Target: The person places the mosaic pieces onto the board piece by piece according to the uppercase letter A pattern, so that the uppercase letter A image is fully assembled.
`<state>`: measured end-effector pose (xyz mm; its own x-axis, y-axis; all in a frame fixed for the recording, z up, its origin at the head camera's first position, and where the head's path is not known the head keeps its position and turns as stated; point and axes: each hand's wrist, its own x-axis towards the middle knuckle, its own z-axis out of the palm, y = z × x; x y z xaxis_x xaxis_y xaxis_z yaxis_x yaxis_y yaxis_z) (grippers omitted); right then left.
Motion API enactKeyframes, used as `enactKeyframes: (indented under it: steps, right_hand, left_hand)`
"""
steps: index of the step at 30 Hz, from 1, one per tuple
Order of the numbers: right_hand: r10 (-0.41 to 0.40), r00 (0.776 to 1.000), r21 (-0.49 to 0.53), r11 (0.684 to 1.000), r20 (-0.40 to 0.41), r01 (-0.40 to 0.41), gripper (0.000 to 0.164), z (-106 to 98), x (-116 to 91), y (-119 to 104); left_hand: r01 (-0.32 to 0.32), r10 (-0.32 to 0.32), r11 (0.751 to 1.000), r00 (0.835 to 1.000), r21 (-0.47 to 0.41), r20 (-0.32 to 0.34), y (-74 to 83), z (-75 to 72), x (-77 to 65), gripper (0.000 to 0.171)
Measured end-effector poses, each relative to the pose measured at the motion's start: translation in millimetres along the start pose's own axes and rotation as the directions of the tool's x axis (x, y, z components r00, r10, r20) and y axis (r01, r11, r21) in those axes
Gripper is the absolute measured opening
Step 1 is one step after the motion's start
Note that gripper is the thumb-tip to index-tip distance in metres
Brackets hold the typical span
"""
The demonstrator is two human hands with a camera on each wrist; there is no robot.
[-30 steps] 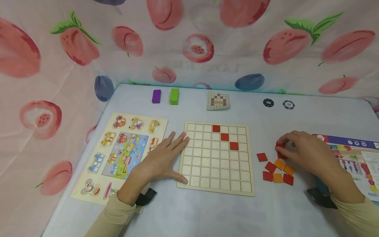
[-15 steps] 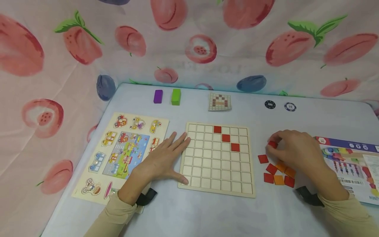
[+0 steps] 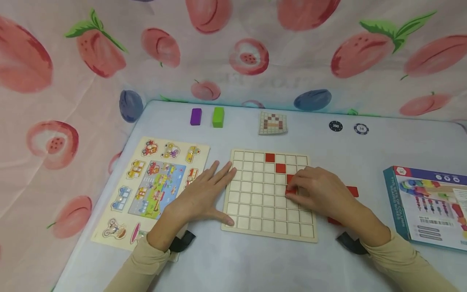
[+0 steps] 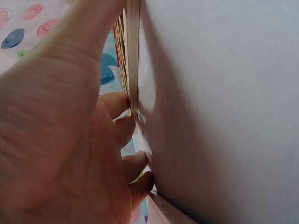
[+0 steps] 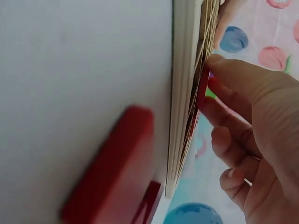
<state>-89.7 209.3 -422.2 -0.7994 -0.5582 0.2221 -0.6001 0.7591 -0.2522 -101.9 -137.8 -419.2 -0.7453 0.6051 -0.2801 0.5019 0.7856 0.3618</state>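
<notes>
A wooden grid board [image 3: 268,213] lies flat mid-table, with red square tiles [image 3: 280,168] set in a diagonal from its top row. My left hand [image 3: 204,196] is spread wide, fingertips and thumb resting on the board's left edge. Over the right part of the board, my right hand [image 3: 321,190] pinches a red tile [image 5: 203,86] between thumb and fingers, just below the lowest tile of the diagonal. That tile stands tilted against the grid in the right wrist view. Loose red tiles [image 3: 352,191] lie right of the board, partly hidden by my right hand and wrist.
A vehicle picture puzzle [image 3: 120,215] lies to the left, under my left forearm. At the back are a purple block [image 3: 196,117], a green block [image 3: 218,117], a small pattern card [image 3: 273,123] and a black chip [image 3: 335,126] beside another chip. A printed box [image 3: 430,207] lies far right.
My right hand has picked a red tile from the loose pile and carried it left onto the board. The left hand stays on the board's edge.
</notes>
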Motion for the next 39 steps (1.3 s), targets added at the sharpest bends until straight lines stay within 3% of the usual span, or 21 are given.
enactKeyframes:
  steps: [9,12,15,18,23,30,35,39]
  right_hand:
    - [-0.009,0.996,-0.005,1.000,0.084,0.010,0.013,-8.0,-5.8,3.7]
    - [0.047,0.990,0.012,0.999,0.133,-0.049,0.014,-17.2,-13.6,9.8]
    - [0.162,0.969,0.011,0.986,0.188,-0.167,0.019,-29.6,-29.2,21.5]
    - [0.283,0.928,-0.027,0.958,0.242,-0.285,0.027,-39.9,-46.1,33.3]
    - [0.317,0.901,-0.022,0.945,0.297,-0.326,0.035,-42.9,-56.5,44.5]
    - [0.292,0.913,-0.055,0.956,0.284,-0.289,0.033,-40.4,-49.2,44.0]
    - [0.241,0.954,-0.048,0.970,0.179,-0.237,0.028,-36.5,-41.0,30.7]
    - [0.114,0.987,-0.016,0.993,0.114,-0.113,0.022,-25.2,-30.0,9.3]
  left_hand:
    - [0.001,-0.001,1.000,1.000,-0.007,0.007,1.1,0.0,0.2,0.137]
    - [0.000,0.000,1.000,1.000,-0.011,0.009,1.6,0.7,0.3,0.137]
    - [-0.010,0.010,1.000,1.000,-0.006,0.015,2.3,0.6,0.9,0.137]
    - [-0.020,0.020,1.000,1.000,0.012,0.017,2.4,-1.5,1.2,0.137]
    - [-0.002,0.002,0.999,1.000,0.033,0.006,0.9,-6.0,-0.6,0.138]
    - [-0.002,0.002,1.000,1.000,0.007,0.010,0.1,-3.8,-1.0,0.136]
    - [0.001,-0.001,1.000,1.000,0.005,0.007,-0.2,-1.7,-0.3,0.136]
    - [0.001,-0.001,1.000,1.000,0.003,0.002,-0.6,-0.6,0.1,0.137]
